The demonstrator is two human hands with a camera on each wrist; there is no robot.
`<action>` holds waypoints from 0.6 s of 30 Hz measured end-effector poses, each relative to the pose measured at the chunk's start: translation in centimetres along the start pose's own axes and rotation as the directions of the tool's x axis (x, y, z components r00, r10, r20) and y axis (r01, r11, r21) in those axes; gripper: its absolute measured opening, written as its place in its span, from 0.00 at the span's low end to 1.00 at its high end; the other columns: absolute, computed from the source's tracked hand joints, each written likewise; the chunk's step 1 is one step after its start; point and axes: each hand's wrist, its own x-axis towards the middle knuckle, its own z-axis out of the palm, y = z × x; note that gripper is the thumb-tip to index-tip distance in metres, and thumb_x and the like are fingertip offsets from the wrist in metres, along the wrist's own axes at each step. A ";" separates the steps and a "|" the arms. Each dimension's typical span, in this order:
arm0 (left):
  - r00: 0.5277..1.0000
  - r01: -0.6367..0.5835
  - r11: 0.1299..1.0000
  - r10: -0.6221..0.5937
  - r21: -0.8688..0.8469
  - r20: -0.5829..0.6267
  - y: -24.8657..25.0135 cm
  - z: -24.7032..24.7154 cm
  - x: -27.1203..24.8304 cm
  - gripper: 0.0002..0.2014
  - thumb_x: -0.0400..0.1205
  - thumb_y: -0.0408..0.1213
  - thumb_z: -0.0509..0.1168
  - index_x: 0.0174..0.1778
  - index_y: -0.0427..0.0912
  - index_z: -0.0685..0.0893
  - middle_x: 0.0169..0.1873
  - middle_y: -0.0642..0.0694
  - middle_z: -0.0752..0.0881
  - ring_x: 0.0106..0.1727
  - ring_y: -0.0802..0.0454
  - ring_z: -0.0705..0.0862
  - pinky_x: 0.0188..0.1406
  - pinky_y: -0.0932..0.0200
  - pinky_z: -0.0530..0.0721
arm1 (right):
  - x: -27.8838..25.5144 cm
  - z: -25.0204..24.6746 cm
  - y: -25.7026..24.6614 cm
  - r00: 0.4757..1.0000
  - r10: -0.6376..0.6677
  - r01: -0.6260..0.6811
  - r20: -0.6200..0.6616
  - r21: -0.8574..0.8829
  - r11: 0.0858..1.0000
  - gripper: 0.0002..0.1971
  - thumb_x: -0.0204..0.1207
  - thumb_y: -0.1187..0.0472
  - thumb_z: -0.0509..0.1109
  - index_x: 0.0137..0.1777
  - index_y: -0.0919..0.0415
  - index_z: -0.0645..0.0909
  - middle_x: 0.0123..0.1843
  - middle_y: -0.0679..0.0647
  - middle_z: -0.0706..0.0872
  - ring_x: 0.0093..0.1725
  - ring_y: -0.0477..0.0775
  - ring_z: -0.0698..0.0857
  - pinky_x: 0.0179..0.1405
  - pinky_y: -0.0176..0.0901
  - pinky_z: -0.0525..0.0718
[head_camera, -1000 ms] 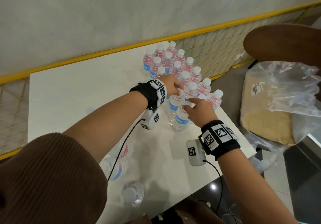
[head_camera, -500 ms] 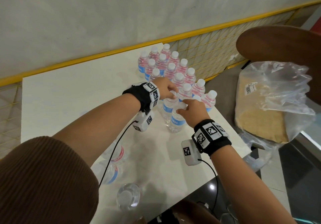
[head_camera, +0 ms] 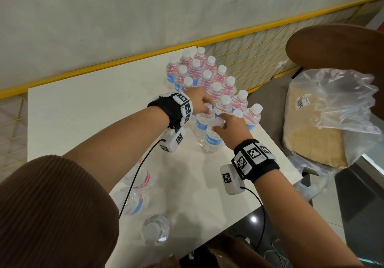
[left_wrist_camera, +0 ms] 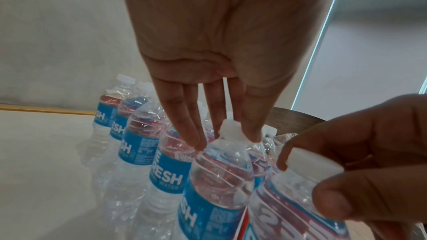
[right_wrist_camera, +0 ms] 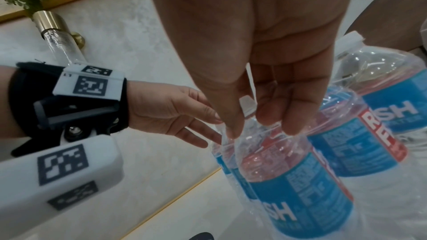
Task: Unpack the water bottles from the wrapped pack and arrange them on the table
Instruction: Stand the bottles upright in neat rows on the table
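The right hand (head_camera: 232,129) has its grip pinched on the white cap of one water bottle (head_camera: 212,137), thumb and fingers curled around it. The left hand (head_camera: 199,101) has its grip on the cap of the adjacent bottle (head_camera: 202,122), fingers extended downward around it. Both bottles stand upright and touching on the bench (head_camera: 83,105). Directly beyond the grips stands the bottle cluster (head_camera: 207,78). Nearer the person, loose bottles (head_camera: 135,193) lie on the bench.
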 end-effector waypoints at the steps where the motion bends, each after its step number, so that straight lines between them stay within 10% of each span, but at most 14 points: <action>1: 1.000 0.000 1.000 0.000 0.005 -0.003 0.0 0.1 0.0 0.20 0.77 0.42 0.72 0.66 0.47 0.83 0.65 0.45 0.84 0.65 0.48 0.81 0.64 0.57 0.76 | 0.0 0.0 -0.1 1.000 -0.008 0.008 0.009 -0.009 1.000 0.18 0.78 0.59 0.67 0.68 0.62 0.78 0.44 0.58 0.79 0.45 0.51 0.74 0.46 0.41 0.70; 12: 0.999 0.040 0.998 -0.039 0.052 -0.019 -1.4 -3.4 -4.0 0.23 0.80 0.46 0.68 0.70 0.43 0.78 0.63 0.44 0.83 0.64 0.47 0.81 0.64 0.57 0.76 | -2.0 -0.9 -1.1 1.000 -0.030 0.029 -0.008 -0.100 0.995 0.33 0.75 0.55 0.72 0.77 0.60 0.64 0.67 0.62 0.78 0.64 0.62 0.79 0.61 0.48 0.75; 18: 0.969 0.239 0.964 -0.243 0.116 0.029 -7.6 -6.5 -10.2 0.19 0.78 0.45 0.70 0.65 0.46 0.82 0.58 0.47 0.86 0.59 0.49 0.82 0.59 0.58 0.75 | -3.8 1.4 -6.1 0.937 -0.331 0.337 0.115 -0.042 0.941 0.15 0.76 0.59 0.72 0.62 0.60 0.80 0.42 0.52 0.79 0.41 0.50 0.76 0.44 0.37 0.71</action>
